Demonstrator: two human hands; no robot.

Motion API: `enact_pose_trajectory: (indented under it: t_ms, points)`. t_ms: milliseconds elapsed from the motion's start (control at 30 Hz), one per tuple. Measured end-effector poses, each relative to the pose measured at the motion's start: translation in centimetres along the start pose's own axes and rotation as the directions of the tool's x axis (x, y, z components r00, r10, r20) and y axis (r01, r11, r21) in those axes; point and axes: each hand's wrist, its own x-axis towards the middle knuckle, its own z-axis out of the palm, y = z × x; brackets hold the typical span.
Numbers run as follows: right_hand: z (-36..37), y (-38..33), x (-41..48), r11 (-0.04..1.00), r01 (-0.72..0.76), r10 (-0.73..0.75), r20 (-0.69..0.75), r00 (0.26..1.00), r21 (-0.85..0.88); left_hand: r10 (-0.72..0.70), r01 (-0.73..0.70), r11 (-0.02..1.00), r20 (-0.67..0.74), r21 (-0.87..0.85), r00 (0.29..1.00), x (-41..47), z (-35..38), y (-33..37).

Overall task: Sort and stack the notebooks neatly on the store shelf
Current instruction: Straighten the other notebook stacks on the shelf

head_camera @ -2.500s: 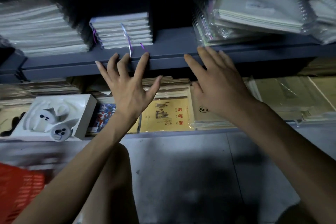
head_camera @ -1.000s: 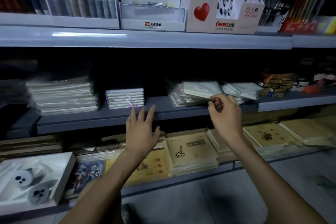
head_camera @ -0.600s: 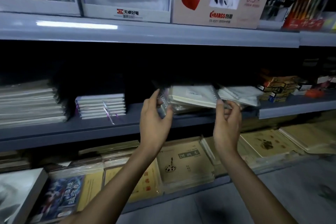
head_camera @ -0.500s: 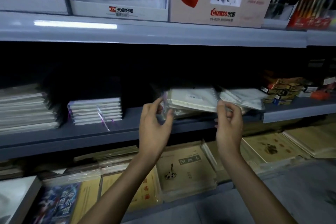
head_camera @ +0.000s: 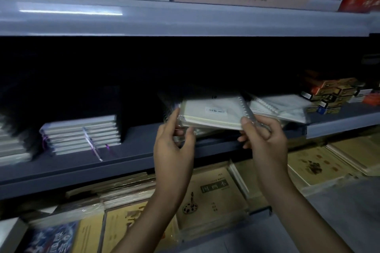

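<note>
A pale spiral notebook in clear plastic wrap (head_camera: 213, 112) sits at the front of the dark middle shelf (head_camera: 127, 153), on top of other wrapped notebooks. My left hand (head_camera: 174, 144) pinches its left edge, thumb on top. My right hand (head_camera: 265, 135) grips its right, spiral-bound edge. More wrapped spiral notebooks (head_camera: 281, 109) lie skewed just to the right. A neat stack of white notebooks with purple ribbons (head_camera: 82, 133) stands to the left.
Small orange and dark boxes (head_camera: 333, 94) are piled at the shelf's right end. Below, tan exercise books (head_camera: 211, 193) and a blue-covered book (head_camera: 51, 240) lie flat. The top shelf (head_camera: 185, 20) carries pen display boxes.
Both hands left the shelf edge and took hold of the wrapped spiral notebook, left then right. The view has risen and closed in on the middle shelf.
</note>
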Motion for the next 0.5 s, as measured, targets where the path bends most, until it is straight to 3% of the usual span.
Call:
enact_pose_trajectory:
  t_ms: [133, 333, 500]
  points:
    - [-0.5, -0.2, 1.0, 0.996, -0.064, 0.065, -0.008, 0.998, 0.060, -0.003, 0.003, 1.000, -0.003, -0.009, 1.000, 0.1, -0.3, 0.2]
    - [0.9, -1.0, 3.2, 0.997, -0.017, 0.015, 0.030, 0.999, 0.074, 0.022, -0.027, 0.999, -0.119, -0.041, 0.993, -0.1, -0.2, 0.6]
    - [1.9, -1.1, 4.9, 0.996, 0.083, -0.080, 0.076, 0.994, -0.042, 0.032, -0.044, 0.997, -0.158, -0.070, 0.987, 0.6, -0.6, 0.8]
